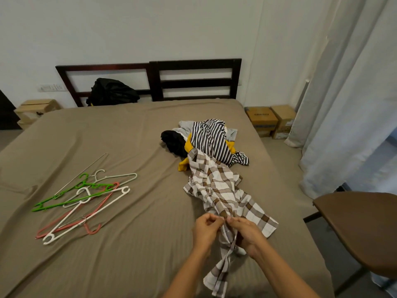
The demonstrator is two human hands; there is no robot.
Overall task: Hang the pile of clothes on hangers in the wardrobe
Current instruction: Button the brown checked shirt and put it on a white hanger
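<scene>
White-walled bedroom, filled almost edge to edge by a taupe-sheeted bed (pixel 129 244), dark slatted headboard (pixel 193 82) at the far side. Propped against the headboard at far left, a black bag (pixel 111 92). On the floor (pixel 285 160) past the far corners, a single box (pixel 36 108) at the left and stacked cardboard boxes (pixel 270 119) at the right, next to a pale curtain (pixel 343 104) running down the right-hand side. Between the bed's right edge and the curtain, a strip of bare floor, pinched at the near end by a brown top (pixel 361 222) on dark legs, chair or small table not clear, just off the bed's near right corner.

On the left half of the bed, a loose heap of hangers (pixel 86 201) in green, white and pink plastic plus thin wire, overlapping one another, well apart from the clothes. Right of centre and farther back, the pile of clothes (pixel 204 145): striped top (pixel 217 134) uppermost, yellow, grey and black pieces beneath, well inside the right edge. Trailing from that pile toward the near edge, a brown-and-white checked shirt (pixel 217 190), far end touching the pile, near end lying between the forearms.

Both hands fastened on the checked shirt at the near side: left hand (pixel 206 229) pinching a fold, right hand (pixel 247 233) just beside it, fingers curled round bunched cloth. Wide bare bed between hands and hangers.
</scene>
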